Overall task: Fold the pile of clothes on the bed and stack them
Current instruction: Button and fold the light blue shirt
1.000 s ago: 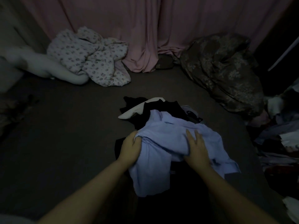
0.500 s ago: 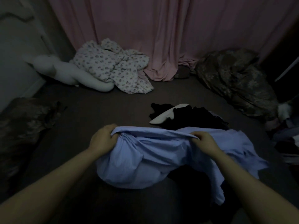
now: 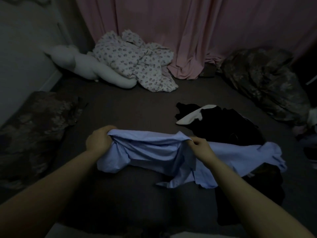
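Observation:
A light blue shirt (image 3: pixel 159 153) hangs crumpled between my two hands above the dark bed (image 3: pixel 130 109). My left hand (image 3: pixel 98 142) grips its upper left edge in a fist. My right hand (image 3: pixel 201 149) pinches the upper edge further right. The shirt's right part trails onto the pile of dark clothes (image 3: pixel 228 124), which lies to the right with a white piece (image 3: pixel 192 116) sticking out. More dark cloth (image 3: pixel 253 189) lies under the shirt's right end.
A floral white blanket (image 3: pixel 135 66) and a white plush toy (image 3: pixel 82 66) lie at the bed's far side by the pink curtain (image 3: pixel 188 31). A dark patterned pillow (image 3: pixel 34 131) sits at left, a dark floral bundle (image 3: pixel 267 83) at right.
Both hands lifted the blue shirt off the pile and drew it left and toward me. My hands have spread apart along its upper edge, stretching it out.

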